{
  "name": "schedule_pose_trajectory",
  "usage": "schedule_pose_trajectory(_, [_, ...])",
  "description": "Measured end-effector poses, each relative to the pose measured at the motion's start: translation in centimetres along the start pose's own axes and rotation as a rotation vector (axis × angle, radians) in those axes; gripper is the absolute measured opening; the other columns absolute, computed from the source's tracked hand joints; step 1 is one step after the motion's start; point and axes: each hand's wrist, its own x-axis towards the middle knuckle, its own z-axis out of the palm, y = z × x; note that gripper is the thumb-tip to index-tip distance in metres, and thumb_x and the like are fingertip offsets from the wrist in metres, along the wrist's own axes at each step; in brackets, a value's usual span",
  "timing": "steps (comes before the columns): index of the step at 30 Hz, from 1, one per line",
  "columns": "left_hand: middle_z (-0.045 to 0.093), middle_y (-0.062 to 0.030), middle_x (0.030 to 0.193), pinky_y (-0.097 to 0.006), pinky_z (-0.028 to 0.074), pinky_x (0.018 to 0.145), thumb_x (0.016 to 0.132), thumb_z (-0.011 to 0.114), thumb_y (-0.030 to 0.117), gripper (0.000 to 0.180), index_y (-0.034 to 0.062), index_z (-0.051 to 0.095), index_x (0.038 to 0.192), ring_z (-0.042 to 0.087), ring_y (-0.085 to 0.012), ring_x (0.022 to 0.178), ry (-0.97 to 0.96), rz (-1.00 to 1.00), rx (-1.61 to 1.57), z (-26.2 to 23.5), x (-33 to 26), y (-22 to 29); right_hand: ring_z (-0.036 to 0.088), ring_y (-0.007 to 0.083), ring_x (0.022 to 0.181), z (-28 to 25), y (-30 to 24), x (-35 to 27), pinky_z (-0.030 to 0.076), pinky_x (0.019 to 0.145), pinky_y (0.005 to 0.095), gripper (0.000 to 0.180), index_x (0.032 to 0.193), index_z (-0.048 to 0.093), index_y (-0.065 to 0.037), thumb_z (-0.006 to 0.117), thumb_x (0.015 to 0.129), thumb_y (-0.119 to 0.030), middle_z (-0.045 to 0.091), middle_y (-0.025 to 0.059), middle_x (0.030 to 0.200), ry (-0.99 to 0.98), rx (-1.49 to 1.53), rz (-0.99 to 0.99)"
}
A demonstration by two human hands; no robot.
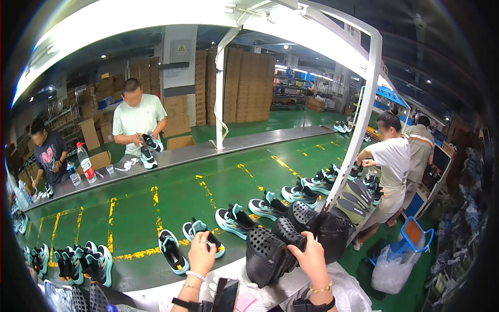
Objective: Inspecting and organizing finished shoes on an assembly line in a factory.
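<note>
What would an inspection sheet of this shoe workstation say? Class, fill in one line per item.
Surface: green conveyor belt with yellow markings, carrying a row of shoes.
Job's things: teal-and-black sneaker under the left hand; stack of black perforated foam clogs at the right hand.
Clutter: dark smartphone and clear plastic bag on the white ledge.
Grippers: left hand resting on the sneaker; right hand gripping a clog.
Cables: nothing seen.
Surroundings: cardboard box stacks; other workers along the belt.
</note>
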Motion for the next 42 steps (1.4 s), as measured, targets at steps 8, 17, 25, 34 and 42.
schedule_pose_trajectory(8, [0.056,-0.0127,0.104,-0.042,0.051,0.071,0.076,0.066,0.026,0.025,0.0034,0.066,0.087,0.060,-0.0294,0.087,-0.326,-0.028,0.392,3.1,-1.3,-5.8,0.063,0.0088,0.081,-4.0,-4.2,1.3,0.051,0.069,0.0252,0.042,0.113,0.051,0.005,0.071,0.079,-0.011,0.068,0.0124,0.087,0.208,0.623,-0.175])
schedule_pose_trajectory(17, [0.053,-0.0138,0.102,-0.055,0.012,0.110,0.071,0.067,0.031,0.031,0.0080,0.070,0.092,0.041,-0.0344,0.116,0.077,0.013,0.583,0.8,-5.2,-3.8,0.061,0.0392,0.071,13.3,-10.4,1.5,0.050,0.065,0.0422,0.036,0.087,0.059,0.005,0.067,0.079,-0.029,0.062,0.0219,0.075,-0.452,-0.031,-0.620])
schedule_pose_trajectory(25, [0.059,-0.0107,0.105,-0.069,0.005,0.103,0.076,0.063,0.037,0.030,0.0185,0.069,0.098,0.038,-0.0375,0.123,0.058,-0.105,0.576,1.7,-6.5,-6.2,0.067,0.0290,0.073,26.9,-12.3,2.6,0.054,0.063,0.0376,0.019,0.078,0.068,-0.002,0.067,0.072,-0.019,0.066,0.0174,0.078,-0.593,-0.418,-0.727])
schedule_pose_trajectory(34, [0.057,-0.0097,0.102,-0.061,0.007,0.108,0.067,0.070,0.030,0.029,0.0101,0.070,0.088,0.042,-0.0315,0.118,0.063,-0.095,0.485,1.9,-6.4,-7.2,0.067,0.0304,0.078,34.7,-10.5,1.5,0.055,0.068,0.0393,0.013,0.078,0.068,-0.004,0.056,0.079,-0.010,0.067,0.0167,0.081,-0.496,-0.190,-0.345])
schedule_pose_trajectory(42, [0.040,-0.0129,0.137,-0.057,0.007,0.110,0.075,0.063,0.014,0.026,0.0098,0.063,0.101,0.024,-0.0339,0.135,0.171,-0.215,0.464,-0.3,-3.9,-6.3,0.063,0.0325,0.077,16.9,-10.1,0.8,0.050,0.068,0.0406,0.029,0.101,0.059,-0.003,0.061,0.082,-0.025,0.064,0.0153,0.082,-0.537,0.262,-0.579])
